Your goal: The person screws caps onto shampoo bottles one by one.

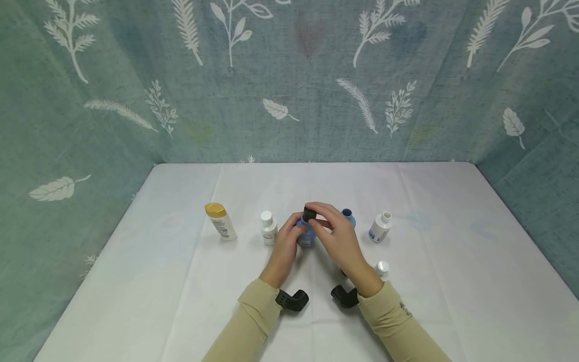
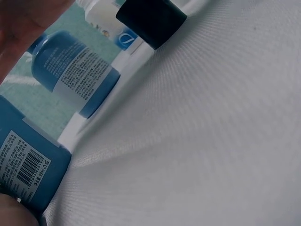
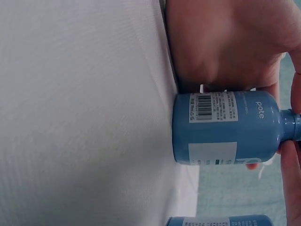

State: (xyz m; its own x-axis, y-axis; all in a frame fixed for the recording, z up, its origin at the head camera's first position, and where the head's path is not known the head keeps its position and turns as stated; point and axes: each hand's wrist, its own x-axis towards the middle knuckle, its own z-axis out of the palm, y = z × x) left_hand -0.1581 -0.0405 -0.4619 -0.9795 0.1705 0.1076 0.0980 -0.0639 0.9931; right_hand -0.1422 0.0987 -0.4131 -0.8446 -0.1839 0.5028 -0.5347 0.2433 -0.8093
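Note:
My left hand grips a blue bottle that stands on the white cloth. In the right wrist view the label side of this blue bottle faces the camera. Between thumb and fingers, my right hand pinches a black cap at the bottle's mouth. A second blue bottle, uncapped, stands just behind the right hand. Another black cap rests on the cloth in the left wrist view.
Left of the hands stand a white bottle with a white cap and a white bottle with a yellow cap. To the right is an uncapped white bottle. A loose white cap lies beside the right wrist.

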